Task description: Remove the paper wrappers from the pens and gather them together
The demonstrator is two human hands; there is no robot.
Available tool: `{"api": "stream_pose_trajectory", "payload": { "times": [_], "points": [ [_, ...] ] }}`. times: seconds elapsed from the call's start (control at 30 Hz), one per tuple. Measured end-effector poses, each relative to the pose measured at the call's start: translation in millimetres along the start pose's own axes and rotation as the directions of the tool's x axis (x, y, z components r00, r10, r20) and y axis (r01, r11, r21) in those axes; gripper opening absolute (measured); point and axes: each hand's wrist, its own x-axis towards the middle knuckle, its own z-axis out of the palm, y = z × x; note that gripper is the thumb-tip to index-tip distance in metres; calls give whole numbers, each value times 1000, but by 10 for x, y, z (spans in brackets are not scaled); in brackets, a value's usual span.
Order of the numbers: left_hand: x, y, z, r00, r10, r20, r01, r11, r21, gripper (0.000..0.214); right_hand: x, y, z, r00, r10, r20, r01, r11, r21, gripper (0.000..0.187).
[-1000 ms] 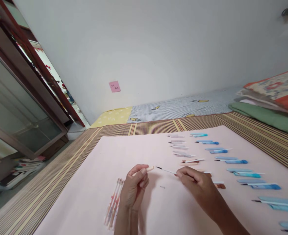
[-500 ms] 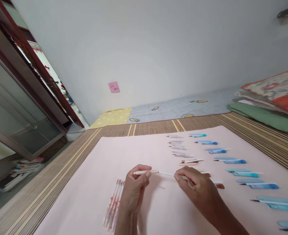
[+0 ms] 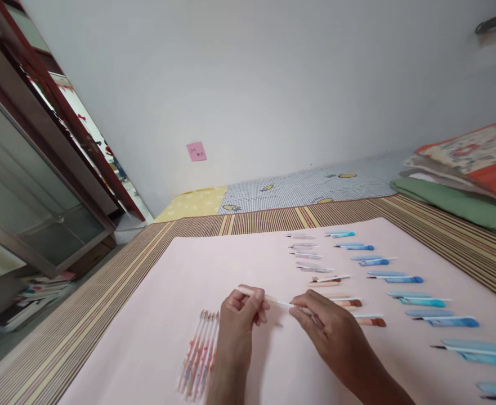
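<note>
My left hand (image 3: 241,315) is closed round a cream pen barrel (image 3: 251,292), pinching it near its open end. My right hand (image 3: 321,326) pinches a thin white refill (image 3: 282,303) whose tip has gone into that barrel. Both hands hover just above a pale pink sheet (image 3: 155,315). A tiny spring-like piece (image 3: 278,324) lies on the sheet below the refill. A bundle of several assembled pens (image 3: 199,354) lies left of my left wrist.
Rows of taken-apart pens lie to the right: blue ones (image 3: 393,277), clear ones (image 3: 309,253) and orange-brown ones (image 3: 349,304). A striped mat (image 3: 104,292) lies under the sheet. Folded bedding (image 3: 463,180) is at the right, a glass-door cabinet (image 3: 32,185) at the left.
The refill's tip was apart from the barrel; my hands have come together and the refill has slid into the barrel. Both hands have drifted slightly lower.
</note>
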Motion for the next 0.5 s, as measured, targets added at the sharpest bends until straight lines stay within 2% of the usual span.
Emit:
{"api": "stream_pose_trajectory", "payload": {
  "times": [0.23,0.5],
  "points": [
    [-57,4,87,992,-7,124,-4,996,85,23,-31,-57,91,991,67,113,-86,980,178,20],
    [-53,40,67,985,-12,174,-7,994,111,22,-29,-84,60,987,71,146,-102,971,216,23]
  ]
}}
